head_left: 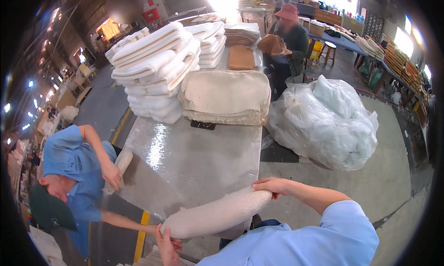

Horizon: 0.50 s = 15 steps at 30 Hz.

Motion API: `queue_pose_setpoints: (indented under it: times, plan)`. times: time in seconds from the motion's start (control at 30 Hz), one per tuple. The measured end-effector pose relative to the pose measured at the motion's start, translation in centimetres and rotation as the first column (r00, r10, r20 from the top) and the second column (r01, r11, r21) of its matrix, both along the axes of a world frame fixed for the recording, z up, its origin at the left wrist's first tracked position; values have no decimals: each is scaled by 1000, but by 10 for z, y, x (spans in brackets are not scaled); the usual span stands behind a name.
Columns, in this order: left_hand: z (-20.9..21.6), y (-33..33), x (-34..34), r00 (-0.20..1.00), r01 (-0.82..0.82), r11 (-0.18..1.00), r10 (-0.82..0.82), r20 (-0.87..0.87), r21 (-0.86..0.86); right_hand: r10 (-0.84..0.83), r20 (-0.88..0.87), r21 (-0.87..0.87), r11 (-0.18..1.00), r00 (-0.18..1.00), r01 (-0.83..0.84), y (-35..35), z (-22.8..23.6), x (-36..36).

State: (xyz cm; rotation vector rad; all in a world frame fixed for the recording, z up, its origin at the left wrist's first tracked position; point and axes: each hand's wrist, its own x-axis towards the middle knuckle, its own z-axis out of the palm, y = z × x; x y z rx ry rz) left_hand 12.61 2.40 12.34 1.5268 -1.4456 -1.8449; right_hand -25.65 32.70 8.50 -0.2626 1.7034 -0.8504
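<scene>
A long, curved, cream-white padded fabric roll (217, 213) spans the near edge of the table, between my two hands. My right hand (270, 185) is closed on its right end, with the thumb side on top. At the other end my left hand (167, 248) grips the roll from below, its fingers partly hidden. A co-worker's hand (151, 230) is right beside my left hand at that end. The co-worker, in a blue shirt and dark green cap, has the other hand (111, 174) at a similar whitish piece (123, 161) on the table's left edge.
The shiny grey table (199, 150) bears a beige fabric stack (225, 97), a tall white stack (155, 62) and brown pieces (242, 58). A big plastic-wrapped white bundle (328, 122) stands to its right. Beyond, a person in a pink hat (289, 35) handles a brown piece.
</scene>
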Motion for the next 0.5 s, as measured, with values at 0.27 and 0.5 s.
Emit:
queue_pose_setpoints:
  times: [0.27,0.5]
  plan:
    - [-60,-8,-22,995,-55,996,61,-82,75,-277,266,70,961,923,268,8,-59,26]
    - [-66,-16,-6,971,-123,969,162,-175,213,-234,260,79,972,937,220,1,-52,29]
